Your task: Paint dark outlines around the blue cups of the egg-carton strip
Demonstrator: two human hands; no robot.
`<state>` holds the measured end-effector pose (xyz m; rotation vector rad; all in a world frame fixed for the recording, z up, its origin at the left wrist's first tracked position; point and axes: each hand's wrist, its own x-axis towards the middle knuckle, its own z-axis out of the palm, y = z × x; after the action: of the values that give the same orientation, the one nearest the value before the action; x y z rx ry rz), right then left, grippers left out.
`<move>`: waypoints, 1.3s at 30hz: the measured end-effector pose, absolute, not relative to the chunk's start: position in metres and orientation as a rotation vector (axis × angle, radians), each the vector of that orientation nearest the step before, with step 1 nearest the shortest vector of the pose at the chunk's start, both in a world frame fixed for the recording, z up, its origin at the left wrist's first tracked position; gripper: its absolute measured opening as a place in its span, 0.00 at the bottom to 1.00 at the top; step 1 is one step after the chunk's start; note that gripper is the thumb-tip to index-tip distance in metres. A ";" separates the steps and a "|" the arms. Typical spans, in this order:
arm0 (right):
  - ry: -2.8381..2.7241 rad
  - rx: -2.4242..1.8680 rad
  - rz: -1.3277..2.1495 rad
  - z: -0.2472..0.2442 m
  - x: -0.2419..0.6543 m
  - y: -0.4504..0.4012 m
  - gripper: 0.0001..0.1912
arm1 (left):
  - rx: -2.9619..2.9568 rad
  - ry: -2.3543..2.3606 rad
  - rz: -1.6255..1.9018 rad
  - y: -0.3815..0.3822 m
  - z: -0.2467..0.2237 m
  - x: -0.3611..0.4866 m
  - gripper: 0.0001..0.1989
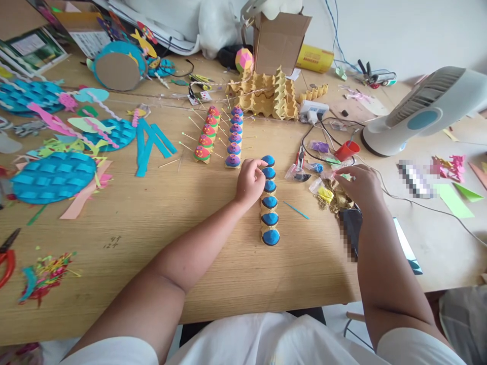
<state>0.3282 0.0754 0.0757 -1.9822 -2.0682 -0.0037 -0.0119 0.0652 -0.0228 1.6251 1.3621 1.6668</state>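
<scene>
A strip of egg-carton cups (270,203) stands on the table in front of me, its several domes covered in blue with dark rims. My left hand (250,181) is at the strip's far end, thumb and index finger curled against the far cups. Over a cluster of small bags to the right is my right hand (360,183), fingers pinched together; whatever they hold is too small to make out. Beneath and beside it lie a bag of yellow clay (325,193), a bag of blue clay (316,167) and brownish scraps. A thin blue stick (296,210) rests between strip and bags.
Red-green (204,141) and purple (234,137) carton caterpillars with pins stand farther back. An egg tray (262,94) is behind them. Right are a red cup (347,150), a white fan (414,114) and cables. Blue woven paper discs (55,177) and red-handled pliers (8,261) lie left.
</scene>
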 end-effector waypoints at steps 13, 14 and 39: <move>-2.248 -2.164 0.073 0.057 0.283 0.131 0.24 | 1.578 1.351 1.697 0.064 -0.021 -0.011 0.20; -2.254 -2.159 0.056 0.054 0.283 0.133 0.23 | 1.575 1.357 1.693 0.064 -0.021 -0.011 0.20; -2.020 -2.277 -0.072 0.084 0.310 0.140 0.17 | 1.603 1.382 1.669 0.064 -0.020 -0.010 0.20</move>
<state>0.3096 0.1402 0.0837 -2.2770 -2.0200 -0.0724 -0.0103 0.0637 -0.0199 1.6027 1.3821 1.6695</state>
